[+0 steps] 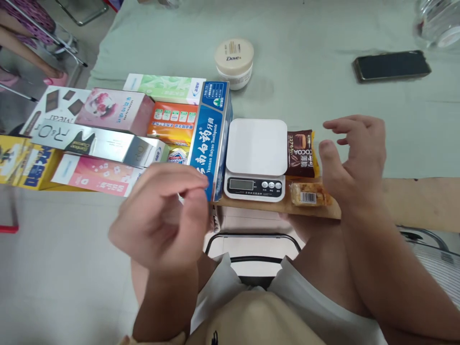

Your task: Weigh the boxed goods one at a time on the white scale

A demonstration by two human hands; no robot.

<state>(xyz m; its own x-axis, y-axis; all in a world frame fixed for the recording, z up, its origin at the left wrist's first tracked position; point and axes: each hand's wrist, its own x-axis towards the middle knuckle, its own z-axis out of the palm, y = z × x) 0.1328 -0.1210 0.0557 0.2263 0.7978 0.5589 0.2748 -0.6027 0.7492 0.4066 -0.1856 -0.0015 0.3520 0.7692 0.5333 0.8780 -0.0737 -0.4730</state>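
Note:
A white kitchen scale (256, 158) sits at the table's near edge with nothing on its platform. My left hand (163, 215) hovers in front of the blue toothpaste box (210, 139), fingers curled loosely together; nothing shows in them. My right hand (354, 160) hovers open, fingers spread, just right of a brown cocoa snack pack (301, 153) and above an orange-brown wrapped snack (311, 194). Neither hand touches anything.
Several cardboard boxes are piled at the left: a pink one (115, 111), a green one (165, 88), an orange one (172, 123), a silver one (89, 141). A Dove jar (234, 62) stands behind. A black phone (391, 65) lies far right. Another person's legs (25, 48) show top left.

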